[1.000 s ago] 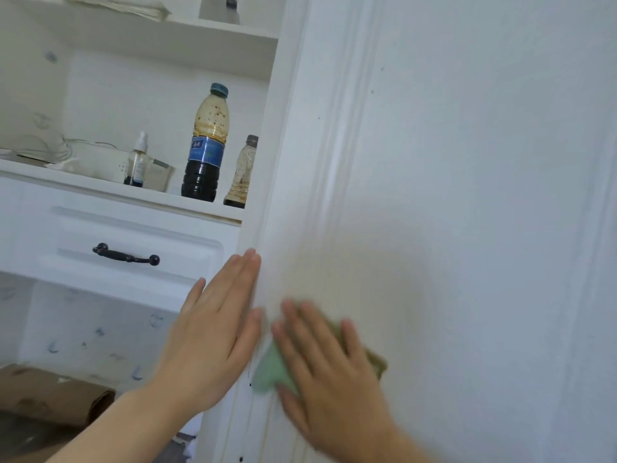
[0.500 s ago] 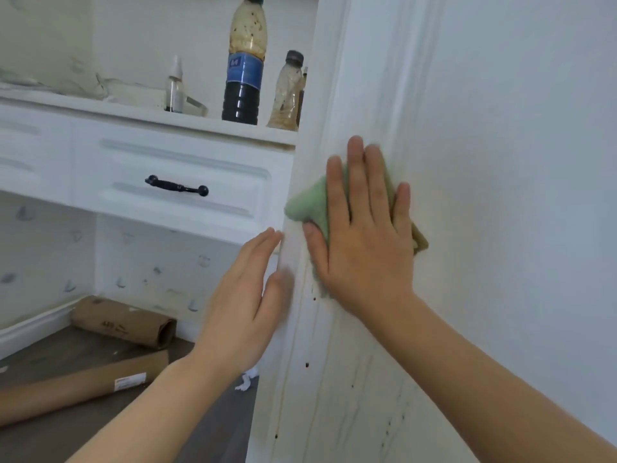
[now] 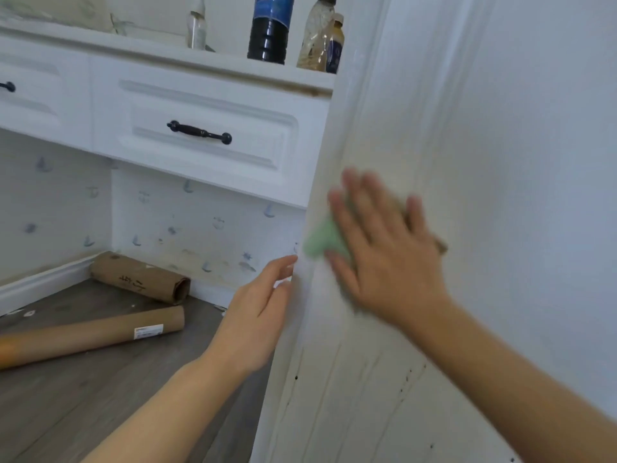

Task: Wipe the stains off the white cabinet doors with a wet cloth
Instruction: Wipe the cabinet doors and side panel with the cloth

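The white cabinet door (image 3: 500,162) fills the right side, seen at a steep angle. Yellowish streaks and small dark specks mark its lower left part (image 3: 367,379). My right hand (image 3: 384,248) lies flat with spread fingers on a green cloth (image 3: 320,240) and presses it against the door near its left edge; the hand is motion-blurred. A brownish corner of the cloth shows past my little finger. My left hand (image 3: 260,312) rests with straight fingers against the door's outer edge, just below and left of the cloth.
A white drawer with a black handle (image 3: 199,132) sits to the left. Above it a shelf carries bottles (image 3: 270,28). Two brown cardboard rolls (image 3: 140,279) lie on the grey floor (image 3: 66,396) under the drawers.
My right hand with the cloth went up the door, then slid back down toward my left hand. The view tilted downward, showing more of the floor.
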